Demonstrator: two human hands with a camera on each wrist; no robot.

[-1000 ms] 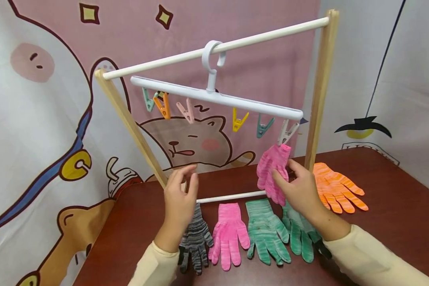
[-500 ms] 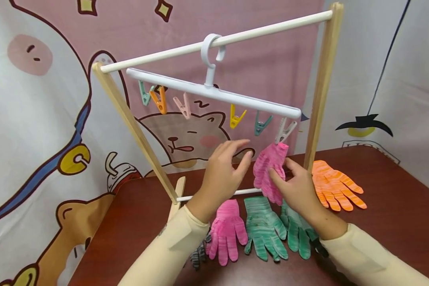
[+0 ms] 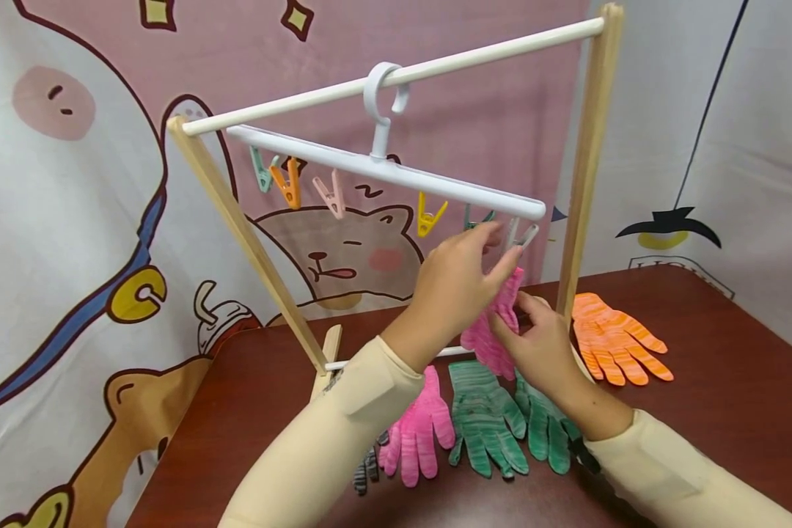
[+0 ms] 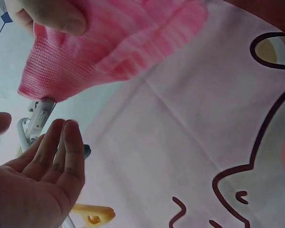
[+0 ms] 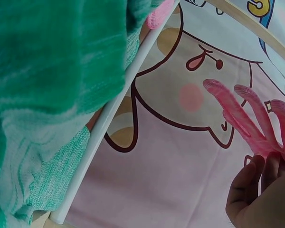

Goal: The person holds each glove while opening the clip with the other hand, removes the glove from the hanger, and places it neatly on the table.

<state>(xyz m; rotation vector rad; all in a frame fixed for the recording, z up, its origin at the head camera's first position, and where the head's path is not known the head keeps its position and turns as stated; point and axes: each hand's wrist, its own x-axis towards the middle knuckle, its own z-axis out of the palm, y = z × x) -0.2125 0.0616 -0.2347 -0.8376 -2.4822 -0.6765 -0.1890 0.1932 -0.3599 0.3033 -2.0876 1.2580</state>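
My right hand (image 3: 541, 341) pinches a pink knit glove (image 3: 491, 339) between thumb and fingers below the right end of the white hanger (image 3: 376, 163). At the glove's cuff edge is the tip of a pale grey clip (image 4: 40, 116), seen in the left wrist view. Close beside that clip is my left hand (image 3: 458, 275), fingers extended and thumb apart, nothing held. In the head view it covers part of the cuff and overlaps a teal clip (image 3: 478, 214). The right wrist view shows the glove's fingers (image 5: 244, 114) spread beyond my right fingertips.
The hanger hooks over the rack's top rod (image 3: 488, 59). Yellow (image 3: 429, 216), pink (image 3: 331, 196), orange (image 3: 287, 185) and mint clips (image 3: 262, 170) dangle from it. On the table (image 3: 713, 345) lie another pink glove (image 3: 419, 433), green gloves (image 3: 485, 422), a partly hidden grey glove and an orange glove (image 3: 617, 341).
My left hand has moved right and up, from near the rack's left post to beside the pale grey clip. The right hand keeps its hold on the pink glove.
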